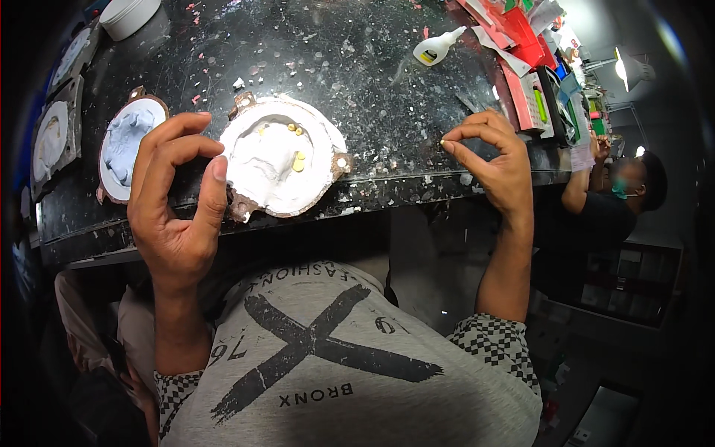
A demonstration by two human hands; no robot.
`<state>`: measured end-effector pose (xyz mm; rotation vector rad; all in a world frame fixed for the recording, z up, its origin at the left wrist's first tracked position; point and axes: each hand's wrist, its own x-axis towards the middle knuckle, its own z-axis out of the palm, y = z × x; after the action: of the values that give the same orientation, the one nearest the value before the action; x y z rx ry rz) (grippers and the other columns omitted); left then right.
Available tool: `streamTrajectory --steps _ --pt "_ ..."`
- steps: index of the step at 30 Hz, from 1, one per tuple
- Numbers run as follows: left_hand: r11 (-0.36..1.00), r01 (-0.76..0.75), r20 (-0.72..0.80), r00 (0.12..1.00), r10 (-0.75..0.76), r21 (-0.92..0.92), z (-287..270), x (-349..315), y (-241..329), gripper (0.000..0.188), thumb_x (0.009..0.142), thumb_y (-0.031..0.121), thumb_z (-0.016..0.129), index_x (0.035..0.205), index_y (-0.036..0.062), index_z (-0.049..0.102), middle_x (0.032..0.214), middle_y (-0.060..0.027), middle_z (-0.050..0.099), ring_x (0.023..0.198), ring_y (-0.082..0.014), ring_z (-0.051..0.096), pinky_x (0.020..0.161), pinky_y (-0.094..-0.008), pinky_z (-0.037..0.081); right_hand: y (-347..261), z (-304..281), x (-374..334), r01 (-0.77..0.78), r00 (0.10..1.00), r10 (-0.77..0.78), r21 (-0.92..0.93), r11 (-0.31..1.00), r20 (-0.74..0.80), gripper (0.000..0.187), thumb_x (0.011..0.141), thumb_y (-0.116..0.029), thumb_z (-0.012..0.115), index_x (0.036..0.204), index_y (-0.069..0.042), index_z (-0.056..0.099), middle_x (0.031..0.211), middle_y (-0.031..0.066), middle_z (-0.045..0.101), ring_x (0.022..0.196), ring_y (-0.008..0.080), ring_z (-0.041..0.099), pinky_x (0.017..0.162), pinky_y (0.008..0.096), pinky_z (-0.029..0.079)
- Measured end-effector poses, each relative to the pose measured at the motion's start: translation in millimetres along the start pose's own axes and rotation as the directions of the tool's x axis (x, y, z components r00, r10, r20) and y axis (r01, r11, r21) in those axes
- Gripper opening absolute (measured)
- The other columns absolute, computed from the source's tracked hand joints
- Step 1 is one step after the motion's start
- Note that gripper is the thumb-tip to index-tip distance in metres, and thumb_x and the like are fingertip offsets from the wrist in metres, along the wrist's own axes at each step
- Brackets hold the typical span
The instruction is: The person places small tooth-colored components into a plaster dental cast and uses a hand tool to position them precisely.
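A round dental flask half (333, 138) filled with white plaster lies in front of me, with brown metal lugs at its rim. Several small yellow pieces (299, 162) sit in its hollow. My left hand (179, 194) hovers at the flask's left side, thumb and fingers apart, holding nothing. To the right, above the bench edge, my right hand (495, 160) pinches a tiny pale-yellow piece (445, 143) between thumb and index fingertip; its exact shape is too small to tell. A second flask half (128, 141) with blue-grey material lies beyond my left hand, which partly hides it.
The dark bench (357, 82) is strewn with white and pink crumbs. A white dropper bottle (438, 49) lies at the back. Red boxes and papers (514, 45) crowd the right end. Plaster-filled moulds (52, 141) and a white tub (130, 18) stand left. A masked person (607, 197) works at right.
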<state>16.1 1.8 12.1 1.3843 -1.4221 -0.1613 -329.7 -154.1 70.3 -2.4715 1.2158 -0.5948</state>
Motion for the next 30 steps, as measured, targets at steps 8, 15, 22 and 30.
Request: streamTrajectory --steps 8,15,22,30 --pt "0.984 -0.085 0.2 0.978 0.053 0.156 -6 15 12 0.017 0.089 0.003 0.077 0.106 0.0047 0.08 0.13 -0.0141 0.068 0.122 -0.0267 0.062 0.104 -0.0391 0.048 -9 -10 -4 0.055 0.996 -0.046 -0.104 0.993 0.08 0.009 0.086 -0.014 0.082 0.091 -0.008 0.079 0.092 0.0016 0.068 0.097 0.02 0.067 0.122 0.0521 0.031" --pt "0.939 -0.216 0.296 0.946 0.134 0.266 -2 28 21 0.021 0.086 0.005 0.078 0.107 0.0053 0.081 0.135 -0.0152 0.068 0.132 -0.0334 0.058 0.114 -0.0442 0.042 -24 -4 -3 0.158 0.987 -0.143 -0.417 0.895 0.069 0.008 0.084 -0.014 0.08 0.089 -0.011 0.076 0.094 0.0004 0.066 0.1 0.0206 0.065 0.122 0.0528 0.031" --pt "0.979 -0.057 0.226 0.974 0.012 0.193 7 29 20 0.016 0.09 0.01 0.077 0.104 0.0025 0.077 0.131 -0.0162 0.068 0.124 -0.034 0.06 0.106 -0.0427 0.046 -22 0 -3 0.166 0.986 -0.16 -0.421 0.892 0.05 0.007 0.085 -0.014 0.08 0.09 -0.012 0.076 0.094 -0.0008 0.066 0.1 0.0199 0.065 0.122 0.0512 0.033" --pt "0.975 0.062 0.183 0.978 -0.102 0.215 13 30 26 0.015 0.092 0.012 0.075 0.103 0.0024 0.075 0.129 -0.0134 0.069 0.124 -0.0328 0.06 0.105 -0.0417 0.046 -3 15 -11 0.007 0.992 0.003 0.076 0.997 -0.129 0.007 0.091 -0.01 0.078 0.093 -0.005 0.073 0.086 0.0019 0.072 0.083 0.0163 0.068 0.119 0.0509 0.04"
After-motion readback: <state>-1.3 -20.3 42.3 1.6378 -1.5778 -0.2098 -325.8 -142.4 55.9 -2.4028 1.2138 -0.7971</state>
